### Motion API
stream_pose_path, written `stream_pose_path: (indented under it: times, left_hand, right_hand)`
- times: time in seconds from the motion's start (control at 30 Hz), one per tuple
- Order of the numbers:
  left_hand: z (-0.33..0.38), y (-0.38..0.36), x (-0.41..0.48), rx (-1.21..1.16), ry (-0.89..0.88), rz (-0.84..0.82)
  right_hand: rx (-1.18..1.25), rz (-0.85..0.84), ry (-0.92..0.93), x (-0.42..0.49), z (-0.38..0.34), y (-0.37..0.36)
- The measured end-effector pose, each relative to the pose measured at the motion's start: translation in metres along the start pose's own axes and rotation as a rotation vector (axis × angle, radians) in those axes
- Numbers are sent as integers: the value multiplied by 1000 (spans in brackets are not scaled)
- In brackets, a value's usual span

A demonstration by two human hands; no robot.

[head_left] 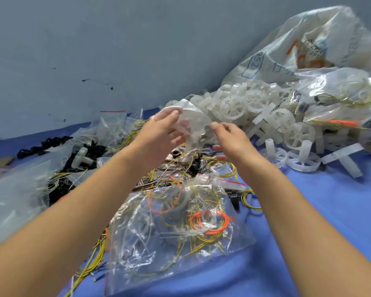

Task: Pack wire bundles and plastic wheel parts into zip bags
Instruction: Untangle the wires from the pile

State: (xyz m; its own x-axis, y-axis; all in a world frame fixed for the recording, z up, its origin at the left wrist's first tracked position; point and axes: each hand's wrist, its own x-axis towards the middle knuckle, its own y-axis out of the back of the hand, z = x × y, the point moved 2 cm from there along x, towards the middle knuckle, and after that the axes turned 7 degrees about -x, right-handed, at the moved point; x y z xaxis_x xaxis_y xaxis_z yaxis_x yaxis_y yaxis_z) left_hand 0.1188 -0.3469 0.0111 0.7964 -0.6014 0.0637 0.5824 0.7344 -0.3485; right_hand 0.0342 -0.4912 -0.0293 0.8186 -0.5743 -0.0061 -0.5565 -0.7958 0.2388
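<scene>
clear zip bag (193, 118) raised, white wheel parts (263, 112) heaped

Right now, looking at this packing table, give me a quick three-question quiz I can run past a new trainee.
1. True or false: the white plastic wheels are piled on the right side of the blue table.
2. What do the left hand and right hand hold up between them?
3. The filled zip bag nearest the camera holds: A) wheels B) wire bundles C) nothing.

Key:
1. True.
2. A small clear bag.
3. B.
</scene>
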Motion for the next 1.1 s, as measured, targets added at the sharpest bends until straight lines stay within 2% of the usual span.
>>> stream_pose_path:
  times: [0.13, 0.23, 0.37, 0.47, 0.6, 0.87, 1.0, 1.1]
  left_hand:
    - [16, 29, -55, -173, 24, -33]
    - [23, 53, -90, -144, 17, 2]
    - [15, 80, -131, 180, 106, 50]
    - [8, 93, -153, 274, 135, 43]
    - [4, 99, -163, 281, 96, 48]
    - [-1, 112, -164, 155, 135, 229]
    - [-3, 113, -163, 97, 171, 178]
    - [-5, 115, -164, 148, 152, 160]
  right_hand:
    - [193, -385, 69, -38, -12, -44]
    - [246, -512, 145, -62, -17, -66]
    - [341, -511, 121, -81, -17, -82]
    - [331, -536, 102, -94, -17, -92]
    - [300, -570, 86, -107, -15, -101]
    - [285, -570, 55, -109, -12, -99]
    - [298, -593, 45, -110, -11, -100]
    - [185, -655, 76, -111, -9, -101]
